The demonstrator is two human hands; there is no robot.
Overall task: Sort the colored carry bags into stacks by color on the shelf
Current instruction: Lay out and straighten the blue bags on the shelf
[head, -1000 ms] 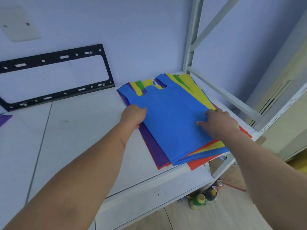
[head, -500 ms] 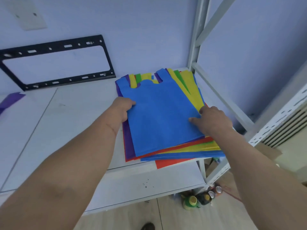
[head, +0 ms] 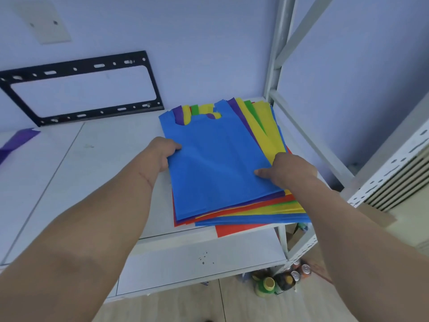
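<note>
— Two hands on one blue bag [head: 216, 163], top of the mixed pile [head: 267, 210] at centre frame, right end of the white shelf [head: 92, 182]. The left hand [head: 162, 153] pinches the bag's left edge, thumb on top; the right hand [head: 290, 171] lies near its right edge, fingers pressing down, though I cannot tell whether it grips the bag or only pins it.

— What might go wrong?

— I'd judge the sheets underneath could drag along with it. They are thin, fanned out, and a red bag [head: 241, 228] already overhangs the front lip at lower centre. A careless pull may tip several to the floor, where bottles [head: 276, 283] stand at lower right.

— Any sorted stacks yet?

— Only a purple bag [head: 17, 141] at the far left edge, well apart from the pile. No bins or trays show; the shelf itself holds everything. A black bracket [head: 81, 87] leans against the wall at upper left.
</note>
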